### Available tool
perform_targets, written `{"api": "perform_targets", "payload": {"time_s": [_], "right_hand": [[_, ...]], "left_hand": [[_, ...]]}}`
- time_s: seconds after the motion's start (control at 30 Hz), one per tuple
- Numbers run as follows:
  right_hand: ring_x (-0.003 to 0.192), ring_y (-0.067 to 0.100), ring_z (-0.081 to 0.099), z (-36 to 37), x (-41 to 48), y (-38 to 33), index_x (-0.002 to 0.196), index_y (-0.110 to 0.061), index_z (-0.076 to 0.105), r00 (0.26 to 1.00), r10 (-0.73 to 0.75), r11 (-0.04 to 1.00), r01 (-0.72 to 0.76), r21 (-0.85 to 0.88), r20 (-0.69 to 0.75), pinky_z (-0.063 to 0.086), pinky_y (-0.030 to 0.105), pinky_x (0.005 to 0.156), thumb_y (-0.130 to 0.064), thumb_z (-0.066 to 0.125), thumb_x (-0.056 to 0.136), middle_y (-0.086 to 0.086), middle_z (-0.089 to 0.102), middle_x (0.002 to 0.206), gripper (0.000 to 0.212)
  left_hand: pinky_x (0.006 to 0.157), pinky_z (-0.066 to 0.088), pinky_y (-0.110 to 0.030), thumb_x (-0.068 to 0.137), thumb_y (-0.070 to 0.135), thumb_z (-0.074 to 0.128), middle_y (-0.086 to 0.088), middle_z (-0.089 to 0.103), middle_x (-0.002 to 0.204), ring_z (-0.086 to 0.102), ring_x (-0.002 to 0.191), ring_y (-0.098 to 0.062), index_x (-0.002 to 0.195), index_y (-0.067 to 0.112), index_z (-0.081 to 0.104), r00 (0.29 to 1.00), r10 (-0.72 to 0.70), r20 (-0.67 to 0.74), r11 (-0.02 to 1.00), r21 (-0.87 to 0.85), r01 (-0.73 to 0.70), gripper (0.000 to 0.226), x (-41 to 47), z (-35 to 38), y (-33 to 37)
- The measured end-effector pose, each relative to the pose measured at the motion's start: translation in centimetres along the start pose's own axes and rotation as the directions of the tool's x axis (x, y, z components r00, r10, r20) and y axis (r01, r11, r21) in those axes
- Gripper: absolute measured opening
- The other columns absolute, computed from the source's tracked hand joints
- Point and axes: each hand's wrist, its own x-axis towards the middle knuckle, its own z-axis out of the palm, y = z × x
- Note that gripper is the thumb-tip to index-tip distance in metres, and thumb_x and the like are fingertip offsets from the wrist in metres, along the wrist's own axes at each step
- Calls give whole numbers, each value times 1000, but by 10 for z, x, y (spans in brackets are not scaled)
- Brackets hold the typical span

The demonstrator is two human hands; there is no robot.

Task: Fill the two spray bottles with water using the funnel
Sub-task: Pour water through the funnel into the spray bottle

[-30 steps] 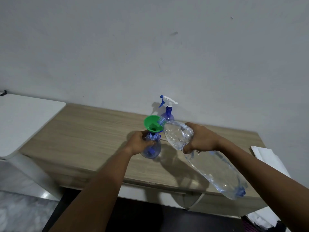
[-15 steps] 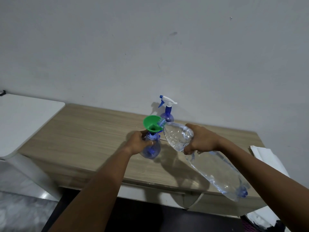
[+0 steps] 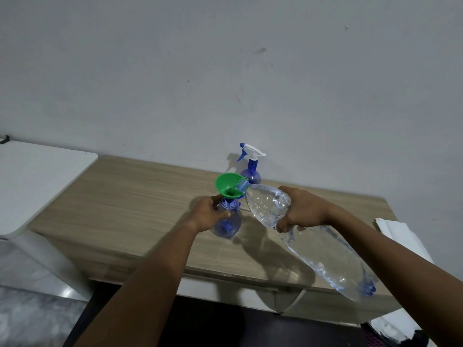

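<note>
Green conical funnel (image 3: 229, 185) | crinkled clear bottle (image 3: 310, 240) tipped in | flow unclear

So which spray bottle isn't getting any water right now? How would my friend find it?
Find the long wooden table against the white wall. At its back edge stands a small blue plastic spray bottle, upright, with nobody touching it. It has its white trigger top on, while the other blue bottle has a green funnel instead.

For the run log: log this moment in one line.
step: pouring | left hand: steadies spray bottle | funnel: in neck | right hand: tilts water bottle
</note>
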Motion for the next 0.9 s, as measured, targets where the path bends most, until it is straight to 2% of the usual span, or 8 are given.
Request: {"api": "perform_targets", "payload": {"time_s": [0.17,0.3,0.43,0.57,0.73,0.9], "right_hand": [[77,29,72,-1,2,1,99,-28,57,1000,-13,1000,13,4,5,60,43,57,-25,83,52,-1,72,89,53],[73,19,69,-2,3,1,96,-28,57,1000,-18,1000,18,-20,3,59,35,56,-28,83,52,-5,71,87,52],[70,13,66,-2,3,1,95,-28,57,1000,-18,999,18,-31,2,50,26,54,-25,84,55,-6,70,86,49],[75,14,67,-3,3,0,99,-27,58,1000,-21,998,21,-53,-1,49,25,55,-25,84,55,-7,70,88,50],[73,12,67,-4,3,-1,98,-27,59,1000,-30,997,30,-65,-2,48,23,54,-25,85,56,-8,70,87,50],[75,12,67,-6,3,0,99,-26,59,999,-43,996,43,-76,3,49,24,57,-24,85,57,-8,70,87,49]], "left_hand": [[91,50,-21,81,2,78,-6,72,117,65,102,-12,128,5,63,1000,-3,6,1000,-16,3,50,0,-1,-3],[76,48,-6,80,1,78,-3,71,111,64,94,-9,126,5,64,1000,2,7,1000,-2,-2,48,1,0,-2],[79,49,-12,80,2,78,-4,72,113,65,94,-10,125,6,65,1000,-2,2,1000,-9,2,47,1,0,-3],[82,49,-14,81,0,77,-5,71,115,65,98,-12,128,4,63,1000,5,3,1000,-9,-5,49,1,0,-3],[72,49,-4,81,-1,77,-7,71,113,64,95,-12,126,3,63,1000,16,-6,1000,-20,-16,47,2,1,-4],[81,51,-12,80,2,79,-7,72,117,66,97,-12,127,5,64,1000,18,7,1000,-23,-18,50,4,1,-7]]}}
